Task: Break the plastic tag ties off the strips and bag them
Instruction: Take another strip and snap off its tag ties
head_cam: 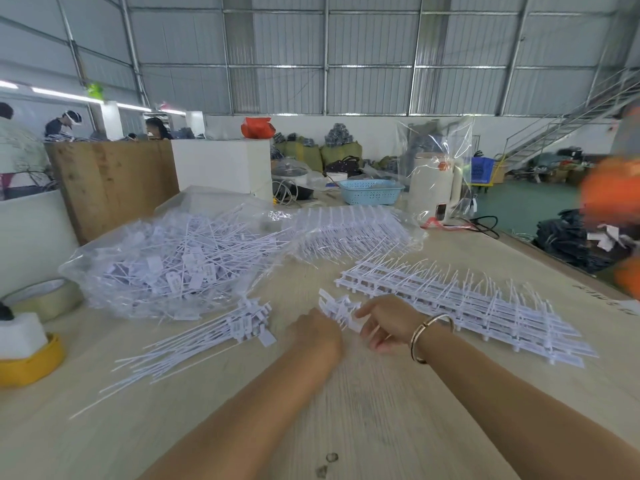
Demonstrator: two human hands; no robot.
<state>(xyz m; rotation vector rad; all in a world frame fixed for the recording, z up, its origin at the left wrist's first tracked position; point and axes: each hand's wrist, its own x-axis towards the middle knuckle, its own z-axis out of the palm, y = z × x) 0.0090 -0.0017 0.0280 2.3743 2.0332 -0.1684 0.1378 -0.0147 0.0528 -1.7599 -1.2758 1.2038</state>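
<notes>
My left hand (317, 329) and my right hand (389, 323) meet over the middle of the table and both grip one white strip of tag ties (337, 308), which is blurred. A loose bundle of broken-off ties (194, 344) lies to the left of my hands. Whole strips (460, 303) are stacked to the right. A clear plastic bag (166, 261) full of loose ties sits at the back left. More strips (349, 230) lie in clear plastic behind.
A tape roll (45, 296) and a yellow roll with white foam (27, 355) sit at the left edge. A blue basket (370, 191) and a white kettle (433, 183) stand at the back. A person in orange (613, 199) is at the right.
</notes>
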